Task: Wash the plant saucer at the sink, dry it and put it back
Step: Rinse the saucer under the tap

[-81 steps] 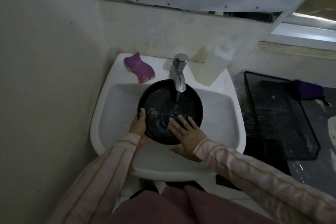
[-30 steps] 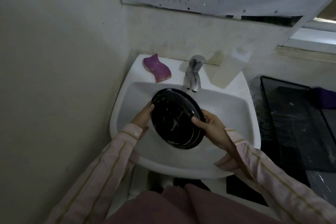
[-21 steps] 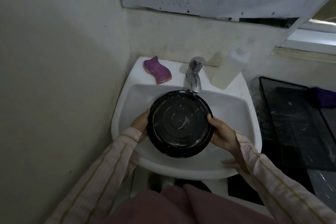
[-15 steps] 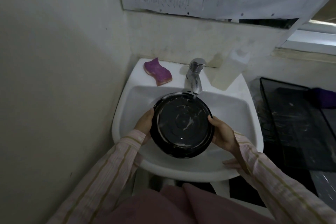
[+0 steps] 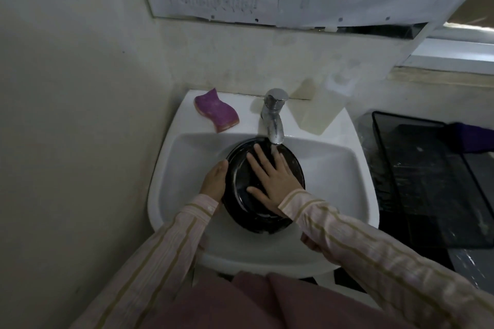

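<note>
Two hands are working a black plant saucer (image 5: pixel 258 218) low inside the white sink (image 5: pixel 334 168), directly beneath the tap (image 5: pixel 272 117) at its 12 o'clock. The left hand (image 5: pixel 213 181) is curling round the rim at 9 o'clock. The right hand (image 5: pixel 270 179) is lying flat on the upturned face, fingers spread and pointing toward 12 o'clock. Being round, the saucer is showing no long axis; it is sitting nearly level, though which side is facing up cannot be told. A purple sponge (image 5: pixel 216 111) is resting at 11 o'clock, a pale bottle (image 5: pixel 320 107) at 1 o'clock and a black mesh tray (image 5: pixel 427 181) at 3 o'clock.
</note>
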